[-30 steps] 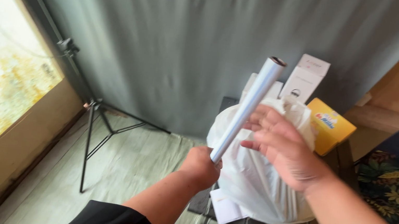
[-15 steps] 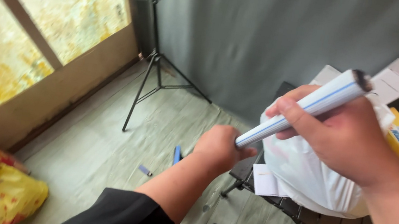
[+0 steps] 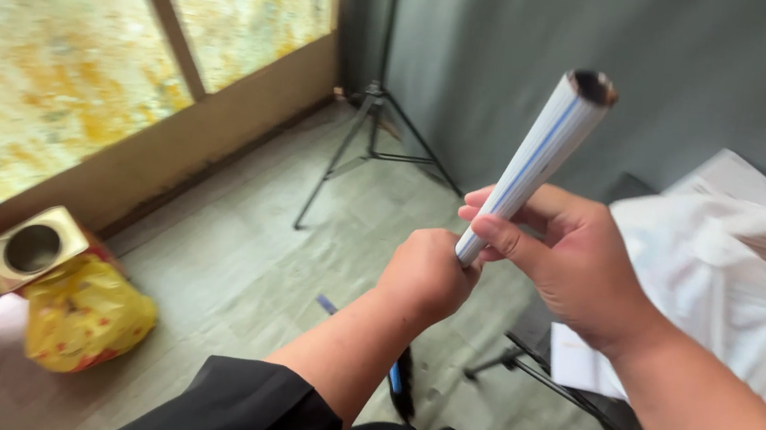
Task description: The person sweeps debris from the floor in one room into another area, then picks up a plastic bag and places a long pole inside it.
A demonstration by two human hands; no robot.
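Observation:
I hold a tightly rolled white paper tube with a thin blue stripe, tilted up and to the right, its hollow end at the top. My left hand is closed around the tube's lower end. My right hand wraps the tube just above it, fingers curled over the roll. Both hands are in the middle of the view, above the floor.
A white plastic bag lies on a small folding table at right, with white boxes behind it. A black tripod stand stands by the grey backdrop. A yellow bag and a square tan container sit at lower left.
The view has swung left and down, bringing the window, yellow bag and container into sight. The tube stands steeper now, and both hands have closed in on its lower end.

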